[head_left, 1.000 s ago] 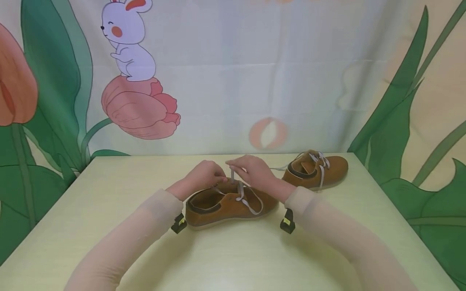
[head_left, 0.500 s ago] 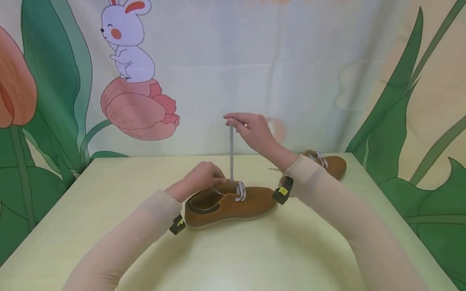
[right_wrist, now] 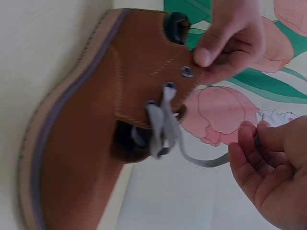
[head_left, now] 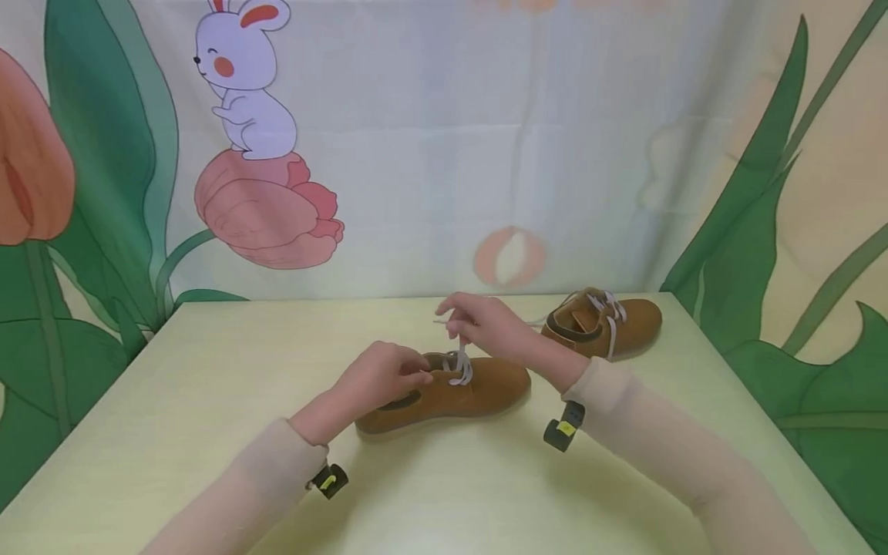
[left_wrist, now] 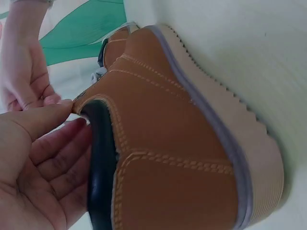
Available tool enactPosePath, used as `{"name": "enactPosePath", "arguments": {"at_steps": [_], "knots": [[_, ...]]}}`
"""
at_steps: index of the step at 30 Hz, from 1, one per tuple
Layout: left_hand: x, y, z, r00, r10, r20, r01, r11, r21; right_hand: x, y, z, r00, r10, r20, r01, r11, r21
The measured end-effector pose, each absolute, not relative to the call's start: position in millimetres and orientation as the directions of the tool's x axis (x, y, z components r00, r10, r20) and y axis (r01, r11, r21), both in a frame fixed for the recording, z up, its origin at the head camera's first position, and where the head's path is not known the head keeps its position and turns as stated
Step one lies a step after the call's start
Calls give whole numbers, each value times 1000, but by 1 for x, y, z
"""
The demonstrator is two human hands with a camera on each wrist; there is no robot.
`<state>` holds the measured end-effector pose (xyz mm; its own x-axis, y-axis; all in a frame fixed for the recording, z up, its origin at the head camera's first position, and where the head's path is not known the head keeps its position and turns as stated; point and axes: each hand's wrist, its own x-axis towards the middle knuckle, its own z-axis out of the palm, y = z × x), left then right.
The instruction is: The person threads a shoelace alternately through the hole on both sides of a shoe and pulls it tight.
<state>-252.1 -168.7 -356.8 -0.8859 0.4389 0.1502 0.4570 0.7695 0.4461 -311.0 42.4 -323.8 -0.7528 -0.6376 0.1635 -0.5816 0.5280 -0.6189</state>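
Note:
A brown lace-up shoe with a pale sole rests on the table, toe to the right. My left hand pinches the near eyelet flap between thumb and fingers, right by the top metal eyelet, which has no lace through it. Over the laced part, my right hand pinches a grey shoelace between thumb and fingertips. That lace runs slack from the shoe's lower eyelets up to the fingers. In the left wrist view the shoe's dark padded collar lies beside the left fingers.
A second brown shoe with loose grey laces stands at the back right of the pale table. Behind the table hangs a curtain printed with a rabbit and tulips.
The right hand rose, pulling a lace up taut from the far side, then came down and now holds lace above the shoe. The left hand moved from the far flap to the near one.

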Motion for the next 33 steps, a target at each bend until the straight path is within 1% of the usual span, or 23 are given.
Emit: {"name": "enactPosePath", "arguments": {"at_steps": [4,7,10,13,16,20,23,26,30,33], "knots": [[-252,-169,-363,-882,434,183,466,749,470,-304,46,-338,-748,-646,151,-600,563,-568],[-253,-169,-365,-881,430,196,469,743,478,-298,47,-344,-728,-668,152,-630,566,-532],[-253,-169,-365,-883,424,204,468,743,478,-296,47,-350,-703,-691,169,-666,557,-495],[-252,-170,-365,-881,423,212,471,746,471,-298,45,-354,-692,-693,204,-695,562,-448],[-251,-170,-365,-872,435,222,487,743,459,-301,41,-357,-667,-707,235,-733,567,-377],[-248,-169,-366,-841,478,255,541,730,418,-306,38,-360,-611,-759,224,-782,536,-318],[-247,-167,-366,-816,505,283,578,719,385,-310,37,-364,-575,-794,200,-801,495,-338],[-247,-167,-365,-806,513,295,591,720,363,-315,36,-367,-550,-816,177,-807,464,-366],[-247,-167,-366,-806,512,297,591,726,352,-319,35,-369,-548,-828,120,-783,457,-422],[-247,-167,-368,-819,493,294,573,731,372,-319,35,-368,-572,-819,48,-738,487,-468]]}}
